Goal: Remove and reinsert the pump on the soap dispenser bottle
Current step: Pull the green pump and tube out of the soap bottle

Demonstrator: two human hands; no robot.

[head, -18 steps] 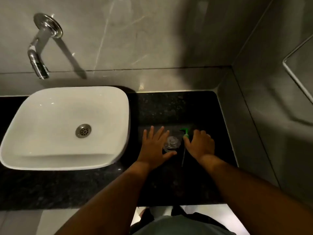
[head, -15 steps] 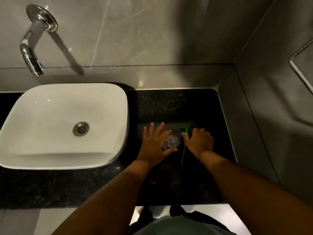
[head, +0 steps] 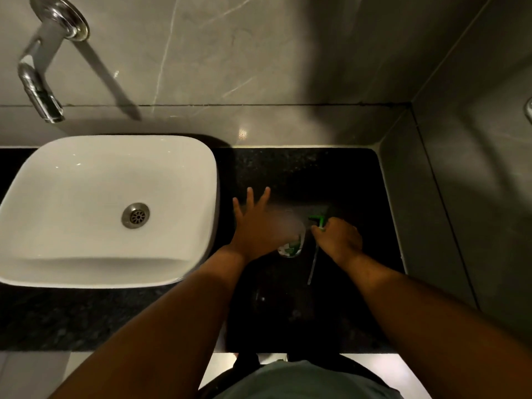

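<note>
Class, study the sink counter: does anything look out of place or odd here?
Yes. The green pump is out of the soap bottle: the right hand holds it beside the bottle, its dip tube hanging bare over the black counter. The left hand rests against the bottle, fingers spread.

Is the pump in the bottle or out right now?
Out: the right hand holds the green pump beside the bottle, its dip tube exposed.

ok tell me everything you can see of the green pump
The pump is out of the bottle: a green plastic head with a sideways spout, and a thin pale dip tube trailing toward the person over the black counter. The right hand pinches it just below the head, right of the bottle.
</note>
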